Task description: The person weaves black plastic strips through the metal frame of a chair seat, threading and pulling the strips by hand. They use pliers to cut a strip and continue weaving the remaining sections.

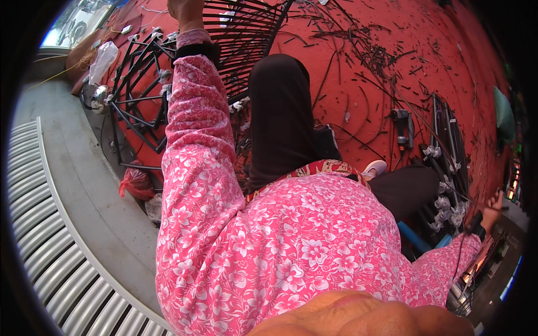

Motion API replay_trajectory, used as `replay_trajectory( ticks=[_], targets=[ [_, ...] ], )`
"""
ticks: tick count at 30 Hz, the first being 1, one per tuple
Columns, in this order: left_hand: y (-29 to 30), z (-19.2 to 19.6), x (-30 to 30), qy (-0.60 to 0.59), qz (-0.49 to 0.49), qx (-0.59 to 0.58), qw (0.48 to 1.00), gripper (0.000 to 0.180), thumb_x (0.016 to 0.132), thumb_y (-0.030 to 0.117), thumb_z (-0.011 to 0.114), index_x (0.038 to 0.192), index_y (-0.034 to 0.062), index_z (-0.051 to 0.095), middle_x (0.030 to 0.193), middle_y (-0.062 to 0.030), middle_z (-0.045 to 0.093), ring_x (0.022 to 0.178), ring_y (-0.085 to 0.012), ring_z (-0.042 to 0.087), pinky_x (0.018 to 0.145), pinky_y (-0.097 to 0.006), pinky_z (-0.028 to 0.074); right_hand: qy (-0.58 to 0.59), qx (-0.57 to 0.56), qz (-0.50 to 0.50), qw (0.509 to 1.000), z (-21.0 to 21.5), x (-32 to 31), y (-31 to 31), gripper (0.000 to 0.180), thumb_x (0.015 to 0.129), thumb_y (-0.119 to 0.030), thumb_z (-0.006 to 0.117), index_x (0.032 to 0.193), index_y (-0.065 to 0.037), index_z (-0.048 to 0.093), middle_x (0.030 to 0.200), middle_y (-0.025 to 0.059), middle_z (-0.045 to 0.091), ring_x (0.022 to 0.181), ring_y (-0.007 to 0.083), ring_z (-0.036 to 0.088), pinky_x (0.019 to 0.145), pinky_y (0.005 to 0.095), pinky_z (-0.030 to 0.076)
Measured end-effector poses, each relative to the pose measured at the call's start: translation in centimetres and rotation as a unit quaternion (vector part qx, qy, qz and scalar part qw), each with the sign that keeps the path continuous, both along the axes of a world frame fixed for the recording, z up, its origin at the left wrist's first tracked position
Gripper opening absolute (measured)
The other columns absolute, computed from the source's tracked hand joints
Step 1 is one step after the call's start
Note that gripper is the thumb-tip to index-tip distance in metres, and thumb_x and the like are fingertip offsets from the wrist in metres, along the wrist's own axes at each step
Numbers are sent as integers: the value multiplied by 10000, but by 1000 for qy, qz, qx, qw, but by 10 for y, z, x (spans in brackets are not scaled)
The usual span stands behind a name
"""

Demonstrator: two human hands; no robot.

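Under left grip (186, 12), black wire frame (246, 28)

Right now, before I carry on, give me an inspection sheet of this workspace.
Surface: red floor, strewn with dark cut strands.
Job's things: dark woven rattan panel at top; black metal frame to its left.
Clutter: red plastic bag, clear plastic bag, taped black rods at right.
Grips: left hand raised at the panel's edge, grip not clear; right hand far right, pulling a thin dark strand.
Cables: nothing seen for certain.
Surroundings: grey concrete ledge, metal roller shutter at left.
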State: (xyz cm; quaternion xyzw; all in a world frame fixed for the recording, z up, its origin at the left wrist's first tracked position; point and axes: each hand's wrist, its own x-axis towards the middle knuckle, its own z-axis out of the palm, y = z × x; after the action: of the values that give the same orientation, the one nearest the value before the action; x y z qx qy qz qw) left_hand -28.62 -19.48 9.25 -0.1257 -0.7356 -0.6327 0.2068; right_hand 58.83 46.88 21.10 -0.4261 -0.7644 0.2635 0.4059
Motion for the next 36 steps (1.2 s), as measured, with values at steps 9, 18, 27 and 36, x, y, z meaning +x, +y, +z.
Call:
replay_trajectory(
  ticks=[9,18,27,36],
  targets=[
    [-16,-5,15,1,-69,67,995,362,874,166,802,1157,-33,695,976,-26,715,861,-84,621,750,-230,488,-525,74,469,706,-260,-312,-286,304,783,-373,781,952,-121,758,962,118,717,903,327,692,779,445,534],
    [-25,9,56,20,-134,81,987,321,898,111,758,1170,-36,676,998,-28,714,900,-95,637,810,-240,507,-315,40,446,837,-325,-439,-347,248,909,-270,653,1079,-99,711,1035,178,685,980,370,664,843,466,531],
    [-13,23,102,0,-177,63,982,298,876,78,742,1152,-23,686,973,-3,693,861,-84,607,775,-238,482,-62,-509,215,831,-305,-614,-276,285,1020,-295,570,1005,-60,730,860,25,736,753,170,695,725,313,549],
    [-9,33,124,-21,-213,110,971,276,888,42,727,1154,-13,676,985,1,692,872,-68,601,775,-226,475,-30,-556,313,769,-348,-604,-331,917,816,-477,813,1522,-40,424,1535,184,434,1460,312,342,1181,520,244]
  ],
)
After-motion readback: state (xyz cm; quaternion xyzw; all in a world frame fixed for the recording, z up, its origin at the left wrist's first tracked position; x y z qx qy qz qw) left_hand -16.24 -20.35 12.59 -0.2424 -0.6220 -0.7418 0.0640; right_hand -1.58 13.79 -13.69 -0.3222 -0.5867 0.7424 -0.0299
